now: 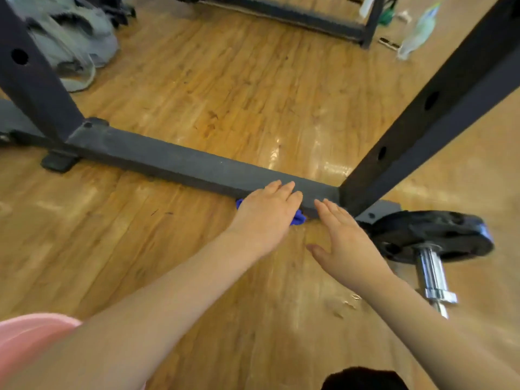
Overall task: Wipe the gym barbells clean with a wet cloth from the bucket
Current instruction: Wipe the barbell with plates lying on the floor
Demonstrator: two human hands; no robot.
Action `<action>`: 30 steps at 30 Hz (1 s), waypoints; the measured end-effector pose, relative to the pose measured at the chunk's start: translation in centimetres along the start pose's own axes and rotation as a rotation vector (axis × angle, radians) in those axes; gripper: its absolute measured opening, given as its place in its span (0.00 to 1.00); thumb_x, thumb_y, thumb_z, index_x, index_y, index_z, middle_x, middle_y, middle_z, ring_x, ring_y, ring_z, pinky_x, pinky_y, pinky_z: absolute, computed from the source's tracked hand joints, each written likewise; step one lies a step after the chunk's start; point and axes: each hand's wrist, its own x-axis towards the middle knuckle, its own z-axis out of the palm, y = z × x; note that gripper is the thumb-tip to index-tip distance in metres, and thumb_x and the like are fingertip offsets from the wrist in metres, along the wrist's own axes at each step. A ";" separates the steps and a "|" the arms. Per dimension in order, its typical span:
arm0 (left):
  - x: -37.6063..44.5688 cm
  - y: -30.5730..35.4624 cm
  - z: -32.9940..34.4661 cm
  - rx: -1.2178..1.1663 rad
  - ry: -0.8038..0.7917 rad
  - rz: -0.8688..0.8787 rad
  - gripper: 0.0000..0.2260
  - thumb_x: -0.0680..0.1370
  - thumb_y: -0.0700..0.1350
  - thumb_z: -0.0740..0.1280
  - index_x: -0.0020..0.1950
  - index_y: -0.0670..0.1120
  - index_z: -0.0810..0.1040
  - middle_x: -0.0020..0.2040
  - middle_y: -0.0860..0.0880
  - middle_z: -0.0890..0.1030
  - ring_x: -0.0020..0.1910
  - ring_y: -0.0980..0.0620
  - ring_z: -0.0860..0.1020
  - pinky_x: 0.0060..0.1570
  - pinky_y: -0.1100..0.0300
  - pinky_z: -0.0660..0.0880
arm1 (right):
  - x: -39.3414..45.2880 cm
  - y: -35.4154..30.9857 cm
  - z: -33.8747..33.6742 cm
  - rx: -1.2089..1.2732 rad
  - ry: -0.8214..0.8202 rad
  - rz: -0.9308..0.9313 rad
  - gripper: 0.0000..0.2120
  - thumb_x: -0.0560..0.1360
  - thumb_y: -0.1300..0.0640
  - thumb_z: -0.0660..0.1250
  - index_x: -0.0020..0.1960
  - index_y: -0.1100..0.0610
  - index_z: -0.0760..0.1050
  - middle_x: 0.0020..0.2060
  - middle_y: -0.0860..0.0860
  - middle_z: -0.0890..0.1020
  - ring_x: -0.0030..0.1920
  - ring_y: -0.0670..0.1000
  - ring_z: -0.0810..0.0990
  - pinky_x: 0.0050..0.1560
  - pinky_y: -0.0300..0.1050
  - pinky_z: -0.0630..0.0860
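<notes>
My left hand (266, 212) presses flat on the soft blue cloth (298, 219) against the rack's base bar (180, 164); right hand (344, 240) open. Barbell (432, 271) likely heavy, rigid.

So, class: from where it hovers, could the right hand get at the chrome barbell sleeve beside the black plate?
Probably yes. The right hand is open and holds nothing, and only bare floor lies between it and the barbell sleeve beside the black plate.

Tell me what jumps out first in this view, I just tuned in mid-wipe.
Two bare hands at centre: the left hand presses a blue cloth against the black rack's floor beam, the right hand open beside it. At right lies a barbell with its black plate.
</notes>
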 end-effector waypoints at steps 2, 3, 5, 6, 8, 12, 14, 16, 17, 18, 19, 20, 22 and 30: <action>2.8 2.8 0.4 0.022 -0.048 0.089 0.25 0.81 0.41 0.58 0.77 0.44 0.53 0.78 0.45 0.52 0.76 0.46 0.52 0.71 0.53 0.60 | -0.6 2.8 -0.4 0.024 0.038 0.079 0.37 0.78 0.49 0.64 0.78 0.52 0.45 0.77 0.48 0.50 0.76 0.47 0.47 0.74 0.44 0.51; 3.9 4.3 0.7 0.039 -0.064 0.137 0.25 0.81 0.40 0.58 0.77 0.44 0.52 0.78 0.44 0.51 0.76 0.45 0.52 0.71 0.52 0.60 | -1.0 4.2 -0.5 0.045 0.052 0.117 0.37 0.77 0.50 0.64 0.78 0.52 0.46 0.77 0.48 0.51 0.76 0.47 0.47 0.74 0.43 0.51; 5.4 7.2 1.6 0.050 -0.074 0.227 0.25 0.81 0.40 0.57 0.76 0.43 0.53 0.78 0.44 0.52 0.76 0.45 0.52 0.71 0.52 0.60 | -1.9 6.8 -0.5 0.087 0.067 0.191 0.36 0.77 0.52 0.64 0.78 0.53 0.47 0.77 0.49 0.52 0.76 0.47 0.48 0.73 0.42 0.50; 6.0 8.6 2.0 0.042 -0.077 0.263 0.24 0.81 0.40 0.56 0.76 0.43 0.53 0.78 0.44 0.52 0.76 0.45 0.53 0.71 0.53 0.60 | -2.4 8.1 -0.3 0.097 0.064 0.223 0.36 0.77 0.52 0.64 0.78 0.54 0.47 0.77 0.49 0.52 0.76 0.47 0.48 0.74 0.42 0.50; 6.8 11.0 3.1 0.038 -0.090 0.335 0.25 0.81 0.39 0.57 0.76 0.43 0.54 0.78 0.44 0.53 0.76 0.45 0.53 0.72 0.53 0.60 | -3.6 10.4 0.4 0.102 0.069 0.276 0.36 0.77 0.54 0.64 0.78 0.55 0.48 0.77 0.50 0.52 0.76 0.48 0.48 0.74 0.42 0.50; 8.1 14.9 5.8 0.050 -0.135 0.447 0.25 0.81 0.39 0.58 0.76 0.42 0.54 0.78 0.43 0.52 0.76 0.43 0.52 0.72 0.52 0.59 | -5.8 13.7 2.7 0.092 0.072 0.389 0.37 0.77 0.54 0.64 0.78 0.55 0.47 0.77 0.51 0.51 0.77 0.50 0.47 0.75 0.46 0.50; 8.2 16.8 7.5 0.035 -0.137 0.470 0.24 0.81 0.40 0.57 0.77 0.42 0.53 0.78 0.43 0.52 0.76 0.43 0.50 0.72 0.51 0.56 | -6.7 14.8 4.2 0.047 0.065 0.432 0.36 0.76 0.54 0.63 0.78 0.56 0.48 0.77 0.52 0.52 0.77 0.51 0.48 0.75 0.49 0.52; 7.8 18.4 9.1 0.019 -0.121 0.493 0.25 0.82 0.40 0.55 0.77 0.41 0.51 0.78 0.43 0.51 0.76 0.43 0.49 0.73 0.51 0.53 | -7.4 15.4 5.4 0.052 0.105 0.471 0.34 0.74 0.55 0.65 0.76 0.57 0.56 0.75 0.52 0.59 0.76 0.52 0.54 0.72 0.53 0.59; 7.4 19.2 9.9 0.012 -0.118 0.507 0.25 0.82 0.41 0.54 0.77 0.41 0.49 0.78 0.42 0.50 0.76 0.43 0.48 0.73 0.52 0.52 | -7.9 15.7 6.0 0.062 0.128 0.494 0.33 0.74 0.56 0.65 0.76 0.56 0.58 0.74 0.52 0.61 0.75 0.52 0.56 0.71 0.54 0.61; 7.1 19.9 10.6 0.002 -0.120 0.519 0.25 0.82 0.41 0.54 0.77 0.41 0.48 0.78 0.42 0.50 0.77 0.43 0.48 0.73 0.52 0.51 | -8.4 16.0 6.5 0.072 0.137 0.520 0.32 0.74 0.56 0.65 0.76 0.56 0.58 0.74 0.52 0.61 0.75 0.53 0.56 0.72 0.54 0.60; 6.7 20.5 11.2 -0.006 -0.124 0.534 0.26 0.82 0.41 0.55 0.77 0.41 0.47 0.78 0.42 0.49 0.77 0.44 0.47 0.73 0.52 0.51 | -9.1 16.4 7.0 0.071 0.132 0.549 0.33 0.75 0.56 0.64 0.76 0.56 0.57 0.75 0.52 0.60 0.76 0.53 0.54 0.73 0.52 0.58; 6.4 21.1 11.7 -0.006 -0.131 0.555 0.27 0.82 0.41 0.55 0.77 0.41 0.47 0.78 0.42 0.49 0.77 0.44 0.46 0.73 0.52 0.50 | -9.9 16.8 7.5 0.062 0.120 0.583 0.33 0.75 0.56 0.64 0.77 0.56 0.55 0.76 0.52 0.57 0.76 0.52 0.52 0.74 0.50 0.56; 6.0 22.1 12.4 -0.003 -0.140 0.595 0.26 0.82 0.41 0.54 0.77 0.40 0.47 0.78 0.42 0.48 0.77 0.44 0.45 0.73 0.51 0.49 | -11.4 17.6 8.2 0.034 0.121 0.638 0.34 0.76 0.55 0.64 0.77 0.57 0.52 0.77 0.52 0.55 0.77 0.52 0.51 0.73 0.50 0.55; 3.7 24.9 15.1 -0.039 -0.165 0.680 0.27 0.82 0.40 0.53 0.77 0.40 0.43 0.78 0.42 0.44 0.76 0.43 0.42 0.73 0.52 0.43 | -17.3 17.0 9.9 0.088 0.113 0.765 0.36 0.77 0.53 0.62 0.78 0.55 0.46 0.77 0.51 0.51 0.77 0.51 0.46 0.73 0.44 0.49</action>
